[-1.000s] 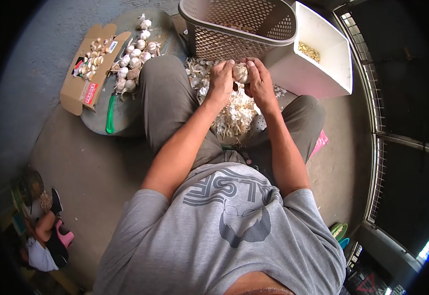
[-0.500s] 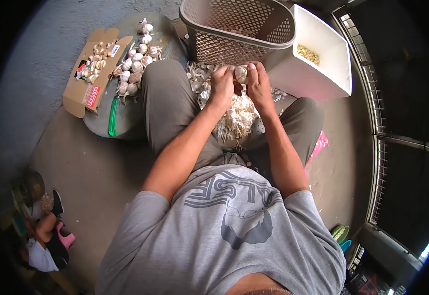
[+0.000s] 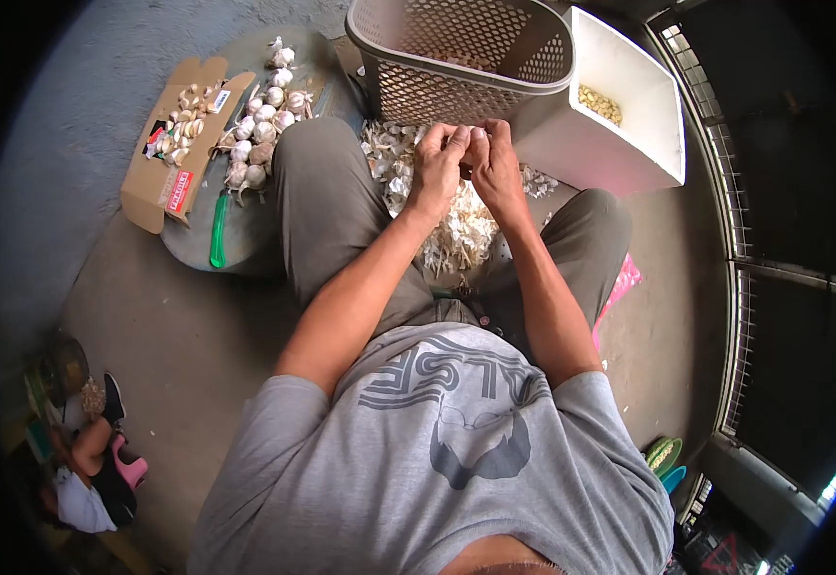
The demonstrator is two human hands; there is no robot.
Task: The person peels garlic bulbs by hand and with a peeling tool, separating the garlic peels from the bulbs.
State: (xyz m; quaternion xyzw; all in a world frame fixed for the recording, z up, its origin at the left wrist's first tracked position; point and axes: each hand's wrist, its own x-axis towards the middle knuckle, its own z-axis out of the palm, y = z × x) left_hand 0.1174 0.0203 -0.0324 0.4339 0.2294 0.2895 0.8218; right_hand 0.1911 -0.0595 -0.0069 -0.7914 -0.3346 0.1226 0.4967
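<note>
My left hand (image 3: 437,171) and my right hand (image 3: 498,172) meet above a heap of papery garlic skins (image 3: 461,235) between my knees. Both are closed around a garlic bulb, thumbs side by side on top, and the fingers now hide nearly all of it. To the left, whole garlic bulbs (image 3: 263,129) lie in a group on a round grey surface (image 3: 245,235). A knife with a green handle (image 3: 219,230) rests in front of them. Beside the bulbs, loose unpeeled cloves (image 3: 186,125) sit on an opened cardboard box (image 3: 145,187).
A tall perforated basket (image 3: 418,86) stands just beyond my hands. Against its right side is a white foam box (image 3: 619,158) with pale cloves (image 3: 600,103) inside. A pink bag (image 3: 626,276) lies by my right knee. Another person (image 3: 87,494) sits at the lower left.
My hands have drawn closer together, thumbs now over the garlic bulb that showed between them before. The other things stay in place.
</note>
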